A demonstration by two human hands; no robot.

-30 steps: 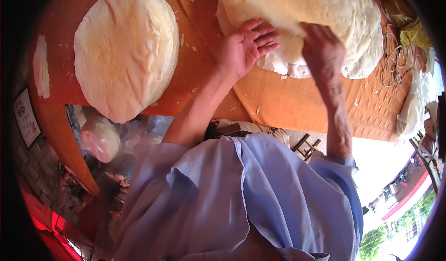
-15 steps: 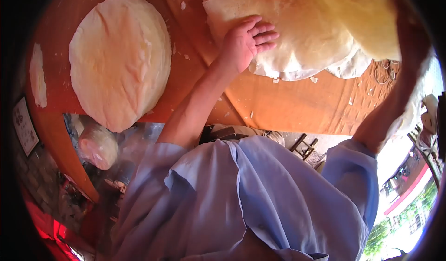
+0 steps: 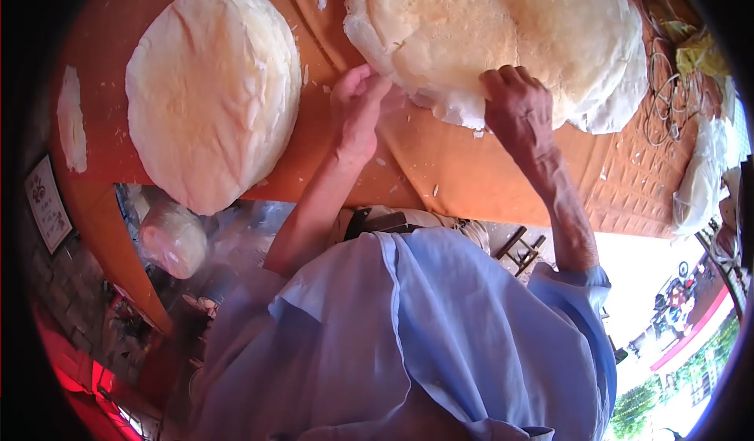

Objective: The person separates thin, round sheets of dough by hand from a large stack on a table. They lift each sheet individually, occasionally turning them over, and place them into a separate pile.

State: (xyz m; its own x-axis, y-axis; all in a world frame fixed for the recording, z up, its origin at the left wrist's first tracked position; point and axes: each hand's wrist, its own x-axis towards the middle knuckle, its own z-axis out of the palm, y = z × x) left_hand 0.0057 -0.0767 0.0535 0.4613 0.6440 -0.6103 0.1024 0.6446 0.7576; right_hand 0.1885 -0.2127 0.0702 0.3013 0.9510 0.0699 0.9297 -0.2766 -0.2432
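A large stack of thin, pale round sheets lies at the top right of the orange table. My right hand is at its near edge, fingers curled down onto the top sheet; what they pinch is too small to make out. Just off the stack's left near edge is my left hand, its fingers partly bent and blurred. Whether it touches the sheet cannot be told. Left of my hands sits a second round stack with wrinkled, layered edges.
Flakes dot the orange table. A thin strip lies at the far left, a coiled cord at the right. White plastic hangs over the right edge. Below the table are a plastic-wrapped bundle and a small stool.
My right hand has come down and left from the upper right to the stack's near edge. My left hand has moved left off the stack. The large top sheet now lies differently, showing a browned surface.
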